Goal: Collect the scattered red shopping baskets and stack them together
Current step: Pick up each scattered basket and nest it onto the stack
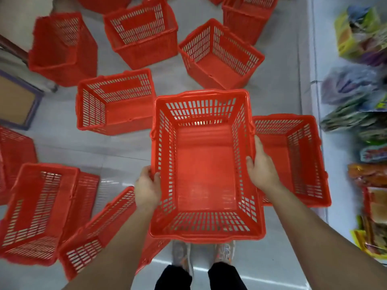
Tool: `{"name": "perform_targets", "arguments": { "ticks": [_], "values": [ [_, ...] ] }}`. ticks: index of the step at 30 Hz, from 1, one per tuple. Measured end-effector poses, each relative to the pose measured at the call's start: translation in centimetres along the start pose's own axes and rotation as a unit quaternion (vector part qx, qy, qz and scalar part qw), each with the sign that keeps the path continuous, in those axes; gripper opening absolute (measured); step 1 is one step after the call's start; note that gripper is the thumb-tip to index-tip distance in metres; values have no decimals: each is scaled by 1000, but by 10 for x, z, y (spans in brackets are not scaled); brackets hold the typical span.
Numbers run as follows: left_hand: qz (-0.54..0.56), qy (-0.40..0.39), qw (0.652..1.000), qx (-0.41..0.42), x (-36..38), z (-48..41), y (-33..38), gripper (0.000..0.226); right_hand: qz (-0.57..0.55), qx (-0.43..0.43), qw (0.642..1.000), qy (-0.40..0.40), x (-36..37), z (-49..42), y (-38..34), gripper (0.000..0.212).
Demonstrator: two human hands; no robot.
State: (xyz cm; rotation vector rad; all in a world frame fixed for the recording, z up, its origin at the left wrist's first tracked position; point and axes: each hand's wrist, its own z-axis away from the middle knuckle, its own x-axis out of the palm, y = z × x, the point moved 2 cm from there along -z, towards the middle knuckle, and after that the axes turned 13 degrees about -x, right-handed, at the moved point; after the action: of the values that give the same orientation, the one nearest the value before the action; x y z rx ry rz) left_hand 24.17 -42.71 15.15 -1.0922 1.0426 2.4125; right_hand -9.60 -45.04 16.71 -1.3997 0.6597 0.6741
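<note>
I hold one red shopping basket [206, 170] upright in front of me, above the floor, its open top facing me. My left hand [147, 188] grips its left rim and my right hand [261, 166] grips its right rim. Several more red baskets lie scattered on the grey floor. One basket [301, 155] stands upright just right of the held one, and another [115, 103] sits to its upper left. Tipped baskets [35, 212] lie at the lower left. Further baskets [219, 55] sit behind.
A shelf of packaged goods [360, 105] runs along the right side. A framed board [16, 101] leans at the left. My feet [201, 254] stand on the pale tiled floor [280, 80] directly under the held basket.
</note>
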Motion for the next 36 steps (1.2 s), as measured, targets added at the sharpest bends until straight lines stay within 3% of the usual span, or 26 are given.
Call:
{"name": "perform_targets", "arguments": {
  "ticks": [11, 17, 23, 30, 36],
  "values": [
    [-16, -5, 1000, -4, 100, -105, -45, 25, 10, -36, 999, -11, 109, -72, 82, 73],
    [-93, -55, 993, -39, 136, -131, -75, 65, 53, 29, 995, -81, 150, -68, 121, 75],
    [-65, -62, 995, -40, 169, -145, -86, 76, 32, 99, 992, -72, 176, -51, 156, 67],
    [-12, -19, 1000, -19, 221, -151, -96, 49, -16, 59, 998, 28, 220, -43, 183, 51],
    [1, 29, 999, 26, 215, -144, -94, 38, -28, 7, 997, 78, 215, -37, 184, 49]
  ]
}}
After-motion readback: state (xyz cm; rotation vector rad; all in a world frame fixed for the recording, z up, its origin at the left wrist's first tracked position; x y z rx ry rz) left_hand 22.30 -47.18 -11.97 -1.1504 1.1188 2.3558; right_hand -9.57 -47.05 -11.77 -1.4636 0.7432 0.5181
